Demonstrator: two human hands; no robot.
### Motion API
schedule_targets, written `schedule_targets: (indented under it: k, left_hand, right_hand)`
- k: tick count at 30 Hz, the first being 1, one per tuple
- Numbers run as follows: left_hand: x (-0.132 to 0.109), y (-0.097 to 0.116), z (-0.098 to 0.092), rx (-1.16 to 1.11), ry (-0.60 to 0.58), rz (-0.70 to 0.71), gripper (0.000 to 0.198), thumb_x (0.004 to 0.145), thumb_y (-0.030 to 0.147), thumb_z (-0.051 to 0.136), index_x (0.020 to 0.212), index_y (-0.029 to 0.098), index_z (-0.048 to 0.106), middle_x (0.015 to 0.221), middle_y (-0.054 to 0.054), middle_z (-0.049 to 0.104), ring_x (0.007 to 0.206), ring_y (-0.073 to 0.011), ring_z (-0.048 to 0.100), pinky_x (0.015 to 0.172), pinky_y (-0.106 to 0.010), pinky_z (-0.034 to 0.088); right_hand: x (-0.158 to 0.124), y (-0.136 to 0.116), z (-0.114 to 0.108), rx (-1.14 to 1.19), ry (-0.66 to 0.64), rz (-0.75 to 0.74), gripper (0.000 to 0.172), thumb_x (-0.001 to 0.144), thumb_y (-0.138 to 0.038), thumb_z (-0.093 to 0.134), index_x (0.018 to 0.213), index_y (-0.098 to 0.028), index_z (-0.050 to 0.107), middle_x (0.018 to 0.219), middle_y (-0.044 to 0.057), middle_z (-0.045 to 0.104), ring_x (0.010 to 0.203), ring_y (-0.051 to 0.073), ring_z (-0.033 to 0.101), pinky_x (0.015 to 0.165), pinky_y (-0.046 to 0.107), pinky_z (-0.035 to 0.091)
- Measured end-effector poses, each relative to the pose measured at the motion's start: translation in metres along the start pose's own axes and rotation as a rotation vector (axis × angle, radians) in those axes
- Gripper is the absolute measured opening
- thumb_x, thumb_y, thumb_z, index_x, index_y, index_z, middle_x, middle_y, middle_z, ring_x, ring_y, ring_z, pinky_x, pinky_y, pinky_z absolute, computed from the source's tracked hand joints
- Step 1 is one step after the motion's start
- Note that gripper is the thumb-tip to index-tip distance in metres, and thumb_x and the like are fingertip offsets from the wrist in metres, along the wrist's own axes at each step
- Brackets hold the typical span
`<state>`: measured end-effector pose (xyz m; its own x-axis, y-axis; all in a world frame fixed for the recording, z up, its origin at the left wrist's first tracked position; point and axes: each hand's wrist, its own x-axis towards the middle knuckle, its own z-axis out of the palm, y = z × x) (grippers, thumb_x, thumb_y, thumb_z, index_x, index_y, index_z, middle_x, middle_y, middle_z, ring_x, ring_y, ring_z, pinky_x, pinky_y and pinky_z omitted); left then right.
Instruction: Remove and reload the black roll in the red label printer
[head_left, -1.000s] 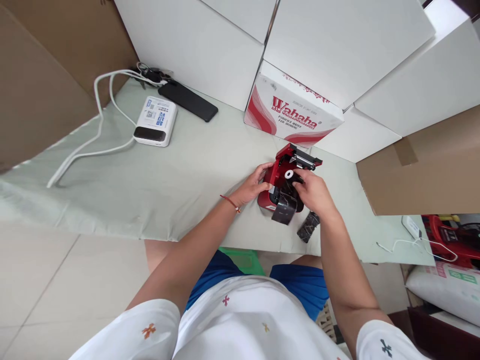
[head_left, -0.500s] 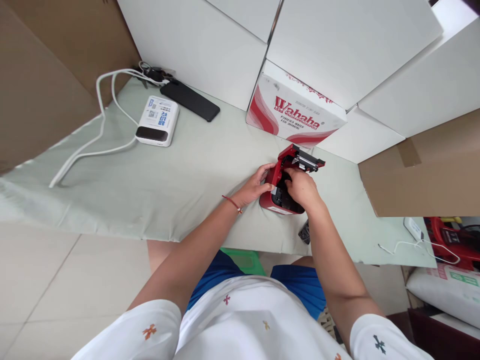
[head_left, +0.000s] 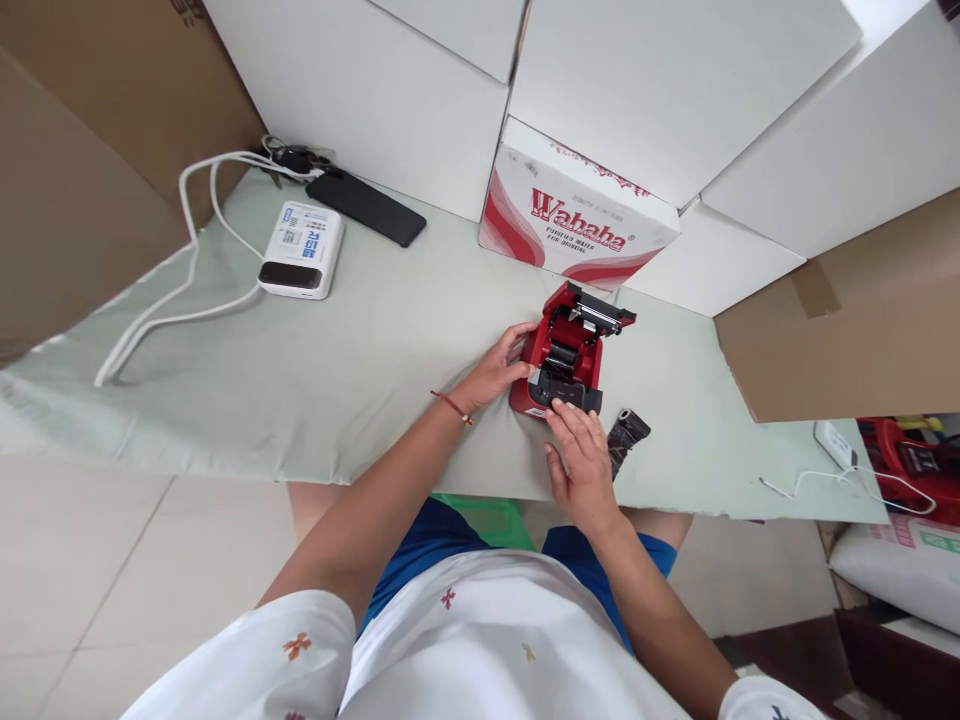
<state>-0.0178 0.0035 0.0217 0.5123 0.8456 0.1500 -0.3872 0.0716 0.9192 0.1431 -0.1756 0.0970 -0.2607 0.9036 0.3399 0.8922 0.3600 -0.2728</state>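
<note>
A small red label printer (head_left: 564, 360) stands on the pale green table (head_left: 337, 360) with its lid tilted open toward the back; a dark roll sits inside. My left hand (head_left: 501, 368) grips the printer's left side, fingers curled round it. My right hand (head_left: 577, 455) lies just in front of the printer with fingers stretched out, the fingertips touching its black front edge. A second dark patterned roll (head_left: 626, 435) lies on the table right beside my right hand.
A white device (head_left: 301, 250) with a white cable (head_left: 180, 290) and a black phone (head_left: 365, 207) lie at the back left. A red-and-white Wahaha carton (head_left: 574, 220), white boxes and brown cardboard (head_left: 847, 330) wall the table's back and right. A white plug lies at the right edge.
My right hand came out of the printer's open compartment and moved back to its front edge. The dark tape that hung out a second ago now sits inside. My left hand stayed put.
</note>
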Motion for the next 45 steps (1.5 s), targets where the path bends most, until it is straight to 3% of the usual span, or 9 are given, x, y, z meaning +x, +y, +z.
schedule_targets:
  k: [4, 8, 12, 17, 21, 25, 37, 40, 45]
  left_hand:
    - [0.011, 0.007, -0.002, 0.068, 0.05, 0.008, 0.079, 0.079, 0.036, 0.073, 0.153, 0.03, 0.046, 0.174, -0.01, 0.04, 0.167, -0.0358, 0.029, 0.137, -0.061, 0.023]
    - [0.041, 0.023, -0.001, 0.156, 0.147, 0.143, 0.068, 0.093, 0.048, 0.066, 0.155, 0.03, 0.044, 0.174, -0.01, 0.04, 0.167, -0.0322, 0.029, 0.137, -0.057, 0.023]
    - [0.062, 0.045, 0.007, 0.211, 0.099, 0.231, 0.062, 0.101, 0.06, 0.059, 0.153, 0.028, 0.051, 0.169, -0.011, 0.049, 0.163, -0.0302, 0.039, 0.136, -0.05, 0.029]
    - [0.039, 0.059, 0.019, 0.265, 0.123, 0.235, 0.054, 0.104, 0.064, 0.054, 0.136, 0.023, 0.068, 0.14, -0.011, 0.072, 0.138, -0.0269, 0.064, 0.125, -0.049, 0.045]
    - [0.005, 0.054, 0.019, 0.411, 0.097, 0.343, 0.052, 0.108, 0.062, 0.046, 0.105, 0.023, 0.081, 0.12, -0.01, 0.08, 0.132, -0.0272, 0.067, 0.124, -0.053, 0.046]
    - [-0.015, 0.046, 0.018, 0.494, 0.077, 0.389, 0.05, 0.11, 0.056, 0.043, 0.107, 0.025, 0.082, 0.121, -0.01, 0.082, 0.132, -0.0266, 0.069, 0.121, -0.055, 0.049]
    - [-0.004, 0.022, 0.022, 0.608, 0.206, 0.567, 0.049, 0.112, 0.044, 0.04, 0.09, 0.024, 0.079, 0.101, -0.007, 0.084, 0.106, -0.0236, 0.074, 0.101, -0.05, 0.054]
    - [-0.005, 0.026, 0.02, 0.645, 0.16, 0.533, 0.043, 0.109, 0.044, 0.044, 0.091, 0.025, 0.079, 0.103, -0.007, 0.084, 0.107, -0.0251, 0.074, 0.103, -0.052, 0.053]
    - [-0.007, 0.034, 0.009, 0.538, 0.058, 0.365, 0.019, 0.094, 0.042, 0.069, 0.093, 0.026, 0.079, 0.109, -0.008, 0.083, 0.118, -0.0298, 0.07, 0.114, -0.058, 0.049]
  right_hand:
    - [-0.002, 0.003, 0.007, -0.01, 0.02, 0.018, 0.051, 0.105, -0.014, 0.051, 0.153, -0.028, 0.06, 0.163, 0.009, 0.058, 0.153, 0.026, 0.05, 0.13, 0.056, 0.035]
    - [-0.005, 0.004, 0.013, -0.021, 0.024, 0.021, 0.041, 0.103, -0.013, 0.053, 0.136, -0.028, 0.072, 0.164, 0.007, 0.057, 0.155, 0.025, 0.047, 0.131, 0.055, 0.032]
    - [-0.007, 0.006, 0.019, -0.033, 0.038, 0.006, 0.035, 0.1, -0.012, 0.055, 0.124, -0.026, 0.077, 0.164, 0.007, 0.057, 0.155, 0.025, 0.046, 0.132, 0.053, 0.031]
    - [-0.006, 0.008, 0.021, -0.05, 0.064, -0.017, 0.034, 0.099, -0.011, 0.054, 0.12, -0.024, 0.078, 0.162, 0.009, 0.059, 0.154, 0.024, 0.046, 0.132, 0.05, 0.029]
    - [-0.006, 0.01, 0.023, -0.077, 0.074, -0.025, 0.033, 0.099, -0.011, 0.054, 0.117, -0.025, 0.078, 0.159, 0.008, 0.062, 0.153, 0.023, 0.047, 0.132, 0.048, 0.029]
    - [-0.007, 0.012, 0.025, -0.079, 0.102, -0.044, 0.032, 0.098, -0.012, 0.054, 0.115, -0.025, 0.079, 0.158, 0.008, 0.063, 0.152, 0.022, 0.048, 0.132, 0.046, 0.028]
    - [-0.011, 0.017, 0.031, -0.064, 0.126, -0.057, 0.031, 0.098, -0.012, 0.055, 0.111, -0.025, 0.079, 0.154, 0.008, 0.066, 0.15, 0.022, 0.049, 0.132, 0.045, 0.026]
    - [-0.012, 0.019, 0.032, -0.068, 0.099, -0.043, 0.032, 0.096, -0.012, 0.056, 0.112, -0.027, 0.08, 0.156, 0.007, 0.064, 0.151, 0.023, 0.048, 0.133, 0.047, 0.025]
    - [-0.012, 0.019, 0.032, -0.059, 0.068, -0.036, 0.031, 0.097, -0.014, 0.058, 0.114, -0.028, 0.08, 0.159, 0.007, 0.062, 0.153, 0.025, 0.046, 0.133, 0.049, 0.025]
